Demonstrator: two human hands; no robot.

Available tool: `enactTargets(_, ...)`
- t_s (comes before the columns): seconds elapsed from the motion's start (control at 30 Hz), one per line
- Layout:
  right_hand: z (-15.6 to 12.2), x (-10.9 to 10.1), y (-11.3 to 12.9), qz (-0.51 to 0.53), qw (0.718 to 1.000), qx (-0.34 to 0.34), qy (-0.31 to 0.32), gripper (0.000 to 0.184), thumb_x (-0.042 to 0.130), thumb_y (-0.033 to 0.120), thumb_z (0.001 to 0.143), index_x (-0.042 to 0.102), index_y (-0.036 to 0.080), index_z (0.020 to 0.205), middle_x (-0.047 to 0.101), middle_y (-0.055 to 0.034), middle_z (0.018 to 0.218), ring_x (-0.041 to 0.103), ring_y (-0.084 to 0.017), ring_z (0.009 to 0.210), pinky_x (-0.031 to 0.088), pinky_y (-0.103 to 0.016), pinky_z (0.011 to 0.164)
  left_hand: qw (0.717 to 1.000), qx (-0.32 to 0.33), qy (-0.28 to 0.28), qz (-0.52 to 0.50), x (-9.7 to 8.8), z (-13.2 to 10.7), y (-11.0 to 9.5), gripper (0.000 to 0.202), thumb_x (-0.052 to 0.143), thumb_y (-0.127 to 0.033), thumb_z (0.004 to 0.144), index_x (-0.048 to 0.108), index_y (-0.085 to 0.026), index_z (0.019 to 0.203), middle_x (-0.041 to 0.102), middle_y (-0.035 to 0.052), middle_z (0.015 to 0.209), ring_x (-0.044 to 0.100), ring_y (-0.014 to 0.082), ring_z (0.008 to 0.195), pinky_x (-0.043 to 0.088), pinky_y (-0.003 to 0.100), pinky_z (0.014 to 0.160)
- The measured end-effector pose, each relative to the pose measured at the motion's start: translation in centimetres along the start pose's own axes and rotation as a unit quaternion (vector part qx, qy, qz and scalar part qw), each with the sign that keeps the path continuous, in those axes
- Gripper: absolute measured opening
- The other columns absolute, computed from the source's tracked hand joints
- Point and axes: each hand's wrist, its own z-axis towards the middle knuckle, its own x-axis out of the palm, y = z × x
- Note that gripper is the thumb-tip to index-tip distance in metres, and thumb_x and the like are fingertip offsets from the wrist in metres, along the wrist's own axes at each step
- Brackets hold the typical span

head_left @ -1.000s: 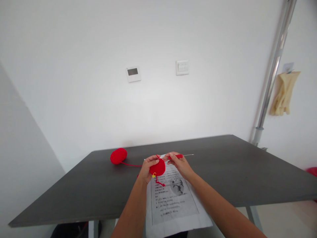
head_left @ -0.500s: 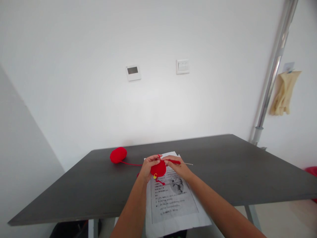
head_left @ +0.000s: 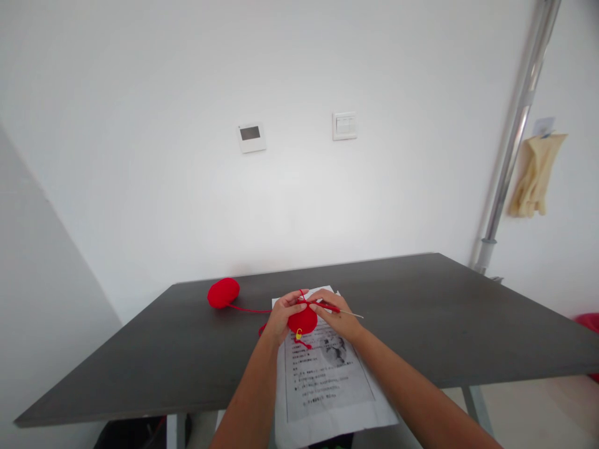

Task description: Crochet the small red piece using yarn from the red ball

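Observation:
My left hand (head_left: 282, 313) pinches the upper edge of a round red crochet piece (head_left: 303, 320), with a strand of yarn raised over its index finger. A yellow stitch marker (head_left: 298, 335) hangs from the piece's lower edge, beside a short red yarn tail (head_left: 304, 345). My right hand (head_left: 337, 318) is closed around a crochet hook (head_left: 333, 307) with a red grip and a metal shaft pointing right. The hook's left end meets the top edge of the piece, where fingers partly hide it. Red yarn runs left to a ball of yarn (head_left: 223, 293) on the table.
Printed paper sheets (head_left: 327, 399) lie beneath my hands and overhang the near edge of the dark table (head_left: 412, 318). Behind it rises a white wall with a switch (head_left: 345, 126) and a thermostat-like panel (head_left: 251, 138). Pale gloves (head_left: 538, 178) hang beside a metal pipe (head_left: 515, 137).
The crochet piece and its marker have shifted slightly right. The hook's right end has tipped a little lower. Both hands keep their hold, and the ball of yarn stays put.

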Motion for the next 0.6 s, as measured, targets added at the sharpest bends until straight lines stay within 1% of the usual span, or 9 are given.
enactTargets(0.17, -0.10, 0.14, 0.15, -0.036, 0.999, -0.006, 0.010, 0.018, 0.048, 0.028, 0.088, 0.064, 0.020, 0.087, 0.063, -0.0047, 0.085, 0.058, -0.017, 0.082, 0.045, -0.030, 0.078, 1.000, 0.004, 0.010, -0.002, 0.09, 0.03, 0.06, 0.049, 0.075, -0.014, 0.054, 0.066, -0.016, 0.103, 0.070, 0.0068, 0.085, 0.062, 0.0174, 0.074, 0.044, 0.027, 0.070)
enactTargets(0.27, -0.17, 0.20, 0.27, -0.055, 0.998, -0.009, 0.021, 0.020, 0.043, 0.027, 0.090, 0.063, 0.019, 0.088, 0.063, -0.0053, 0.086, 0.057, -0.017, 0.084, 0.045, -0.031, 0.080, 1.000, 0.011, -0.007, 0.004, 0.14, 0.14, 0.12, 0.049, 0.076, -0.015, 0.055, 0.066, -0.016, 0.103, 0.069, 0.0040, 0.077, 0.061, 0.0149, 0.068, 0.044, 0.025, 0.066)
enactTargets(0.33, -0.23, 0.22, 0.26, -0.067, 0.997, -0.020, 0.028, 0.021, 0.041, 0.026, 0.091, 0.061, 0.020, 0.092, 0.062, -0.0057, 0.090, 0.056, -0.017, 0.087, 0.044, -0.032, 0.082, 0.999, 0.023, -0.026, 0.004, 0.22, 0.24, 0.20, 0.044, 0.076, -0.019, 0.056, 0.067, -0.015, 0.100, 0.068, 0.0037, 0.074, 0.061, 0.0143, 0.066, 0.044, 0.025, 0.065)
enactTargets(0.47, -0.26, 0.34, 0.04, -0.098, 0.993, -0.050, 0.033, 0.021, 0.038, 0.024, 0.092, 0.058, 0.021, 0.097, 0.060, -0.0066, 0.097, 0.053, -0.018, 0.094, 0.043, -0.035, 0.087, 0.997, 0.039, -0.065, -0.005, 0.51, 0.39, 0.47, 0.034, 0.074, -0.027, 0.060, 0.070, -0.014, 0.091, 0.070, 0.0077, 0.080, 0.062, 0.0166, 0.070, 0.046, 0.026, 0.068)
enactTargets(0.6, -0.28, 0.59, -0.24, -0.122, 0.988, -0.077, 0.046, 0.021, 0.038, 0.023, 0.092, 0.056, 0.022, 0.101, 0.058, -0.0074, 0.102, 0.051, -0.019, 0.099, 0.043, -0.036, 0.090, 0.994, 0.050, -0.101, -0.013, 0.77, 0.43, 0.72, 0.026, 0.075, -0.028, 0.058, 0.070, -0.013, 0.077, 0.069, 0.0067, 0.074, 0.061, 0.0153, 0.066, 0.046, 0.025, 0.064)
